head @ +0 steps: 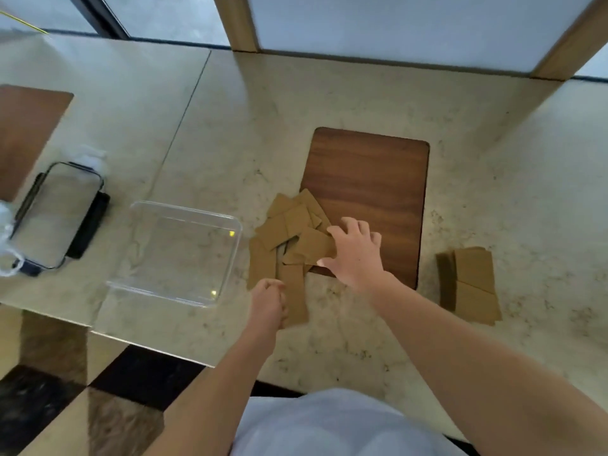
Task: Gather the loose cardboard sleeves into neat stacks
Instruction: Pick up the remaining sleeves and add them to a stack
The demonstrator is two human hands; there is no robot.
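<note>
A loose pile of several flat brown cardboard sleeves [285,225] lies on the marble counter, overlapping the left edge of a dark wooden board [371,185]. My right hand [357,251] reaches over the pile's right side, with thumb and fingers around one sleeve [314,246]. My left hand [268,302] is closed at the pile's near edge, pinching the long sleeve [294,292] that points toward me. To the right, a neater stack of sleeves [470,284] rests on the counter, apart from both hands.
An empty clear plastic bin [148,281] stands just left of the pile. Further left lies a clear lid with black clips [56,215]. The counter's front edge [148,348] runs close below the bin. A wood-framed panel [240,24] stands at the back.
</note>
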